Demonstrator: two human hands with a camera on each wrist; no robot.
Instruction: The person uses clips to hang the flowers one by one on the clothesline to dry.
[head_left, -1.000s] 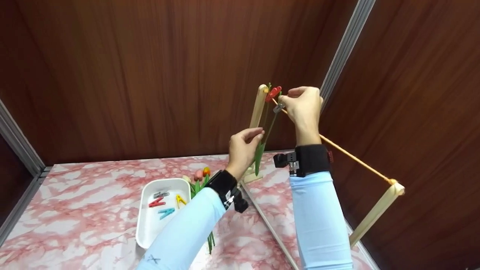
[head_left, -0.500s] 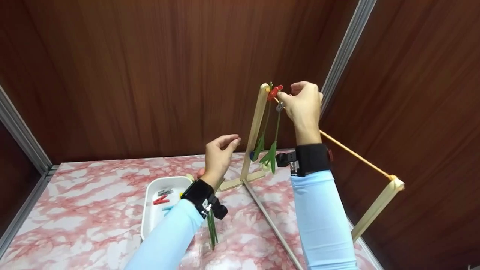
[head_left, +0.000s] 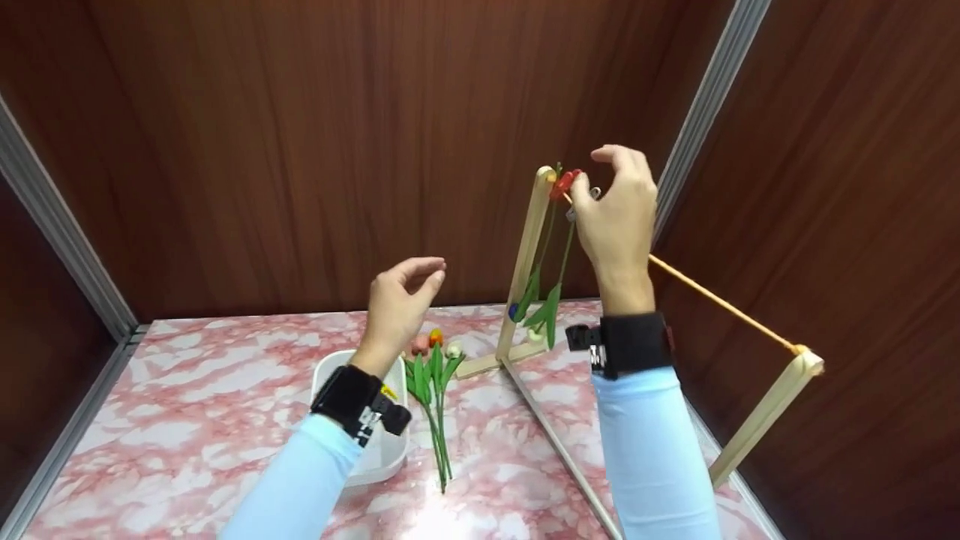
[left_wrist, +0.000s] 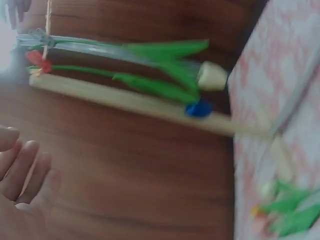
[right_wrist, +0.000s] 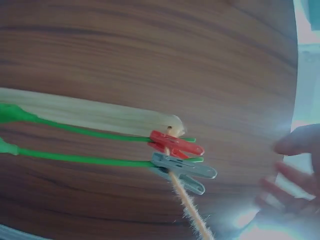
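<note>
My right hand [head_left: 621,217] hovers by the top of the left wooden post [head_left: 529,259], thumb and fingers apart, holding nothing. In the right wrist view it is clear of a grey clothespin [right_wrist: 184,166] that clips a green stem to an orange rope [right_wrist: 191,207]. Beside that, a red clothespin [right_wrist: 175,143] fastens another stem. Both flowers hang head down: a white tulip [left_wrist: 212,76] from the grey clip and a blue tulip [left_wrist: 199,108] from the red one. My left hand [head_left: 397,311] is in the air above the white tray, fingers loosely bent, with nothing in it.
The white tray [head_left: 375,474] is partly hidden by my left arm; a yellow clothespin [head_left: 388,392] shows in it. Several tulips [head_left: 435,382] lie to its right on the marbled table [head_left: 225,405]. The rope runs to a second wooden post [head_left: 765,420]; a bar joins the posts below.
My left hand has let go of the white tulip's stem and moved left toward the tray. My right hand has released the grey clothespin, its fingers spreading; the white tulip now hangs freely.
</note>
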